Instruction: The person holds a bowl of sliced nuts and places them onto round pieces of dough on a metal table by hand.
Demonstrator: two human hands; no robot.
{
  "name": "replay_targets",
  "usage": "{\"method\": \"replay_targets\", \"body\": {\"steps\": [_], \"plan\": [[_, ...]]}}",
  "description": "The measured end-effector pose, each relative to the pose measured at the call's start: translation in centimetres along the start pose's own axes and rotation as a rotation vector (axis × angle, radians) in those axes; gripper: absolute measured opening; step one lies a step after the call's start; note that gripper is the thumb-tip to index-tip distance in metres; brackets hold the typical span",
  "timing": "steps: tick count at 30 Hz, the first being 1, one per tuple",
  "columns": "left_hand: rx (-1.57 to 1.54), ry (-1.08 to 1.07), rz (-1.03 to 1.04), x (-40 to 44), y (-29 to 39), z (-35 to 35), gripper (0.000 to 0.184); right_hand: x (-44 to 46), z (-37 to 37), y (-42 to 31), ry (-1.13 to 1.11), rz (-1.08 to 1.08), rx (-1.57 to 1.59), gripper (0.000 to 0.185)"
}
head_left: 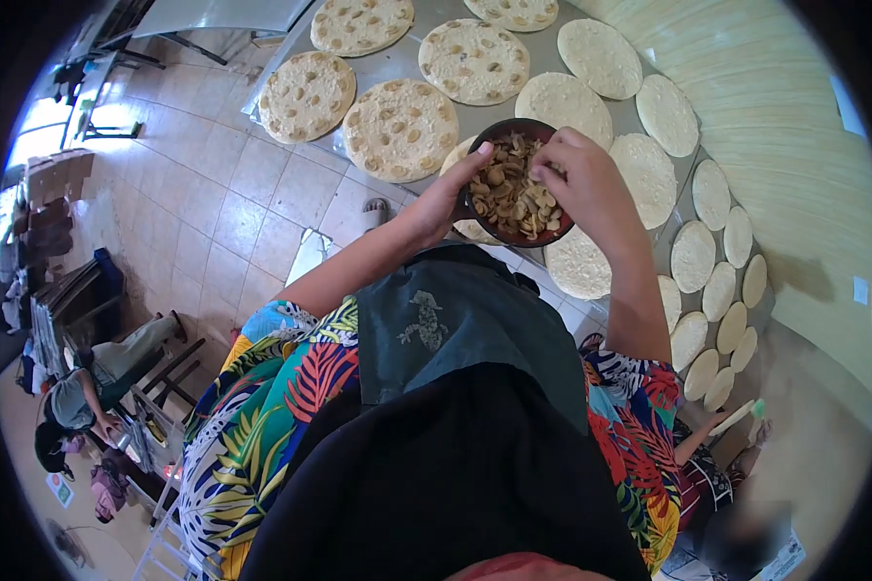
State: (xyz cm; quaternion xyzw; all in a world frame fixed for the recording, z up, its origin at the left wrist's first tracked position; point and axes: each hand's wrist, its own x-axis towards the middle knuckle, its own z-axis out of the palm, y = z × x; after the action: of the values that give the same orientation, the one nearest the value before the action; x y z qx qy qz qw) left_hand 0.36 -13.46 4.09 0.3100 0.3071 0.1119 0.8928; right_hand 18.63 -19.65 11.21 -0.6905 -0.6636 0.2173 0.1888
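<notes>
My left hand (443, 200) grips the left side of a dark round bowl (556, 239), thumb over the rim. The bowl is full of brown mushroom slices (510, 201). Over its right side, my right hand (591, 179) has its fingers pinched together at the slices; the fingertips partly hide what they hold. Beyond the bowl, flat dough rounds lie on a grey table. Several, such as the round (400, 131) at the left, carry scattered slices. Others, such as the pale round (601, 58) at the upper right, show no slices on top.
The grey table (386, 70) runs along the pale wall (794, 194), with smaller rounds (719, 290) at its right end. At lower right, a person holds a pale-handled tool (734, 418). Other people (77, 397) are at the far left beyond the tiled floor (233, 194).
</notes>
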Motion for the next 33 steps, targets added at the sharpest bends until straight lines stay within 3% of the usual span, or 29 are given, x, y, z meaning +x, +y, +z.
{"method": "replay_targets", "body": {"steps": [6, 11, 14, 16, 18, 20, 24, 28, 33], "plan": [[0.131, 0.092, 0.028, 1.1, -1.2, -1.0, 0.062, -0.3, 3.5, -1.2, 0.041, -0.091, -0.27, 0.014], [0.11, 0.095, 0.087, 0.7, -0.9, -0.5, 0.059, -0.3, 5.5, -0.8, 0.027, -0.124, -0.277, 0.016], [0.105, 0.127, 0.104, 1.1, -1.4, -1.3, 0.06, -0.5, 4.3, -0.9, 0.079, -0.084, -0.058, 0.016], [0.085, 0.129, 0.114, 1.1, -1.3, -1.4, 0.061, -0.4, 3.5, -0.5, 0.045, 0.108, 0.457, 0.017], [0.069, 0.126, 0.122, 0.7, -1.1, -1.2, 0.062, -0.5, 3.8, 0.9, 0.071, 0.098, 0.581, 0.016], [0.051, 0.097, 0.103, 0.3, -0.5, -0.7, 0.064, -0.4, 3.1, 1.1, -0.051, 0.365, 1.124, 0.017], [0.06, 0.12, 0.07, 0.4, -0.9, -1.1, 0.065, -0.2, 3.4, 2.4, -0.05, 0.367, 1.533, 0.02], [0.058, 0.154, 0.056, -0.1, -1.1, -1.5, 0.064, -0.2, 3.5, 1.9, -0.013, 0.374, 1.509, 0.024], [0.028, 0.16, 0.061, -0.1, -1.9, -2.6, 0.064, 0.2, 3.8, 3.1, -0.122, 0.424, 1.594, 0.022]]}}
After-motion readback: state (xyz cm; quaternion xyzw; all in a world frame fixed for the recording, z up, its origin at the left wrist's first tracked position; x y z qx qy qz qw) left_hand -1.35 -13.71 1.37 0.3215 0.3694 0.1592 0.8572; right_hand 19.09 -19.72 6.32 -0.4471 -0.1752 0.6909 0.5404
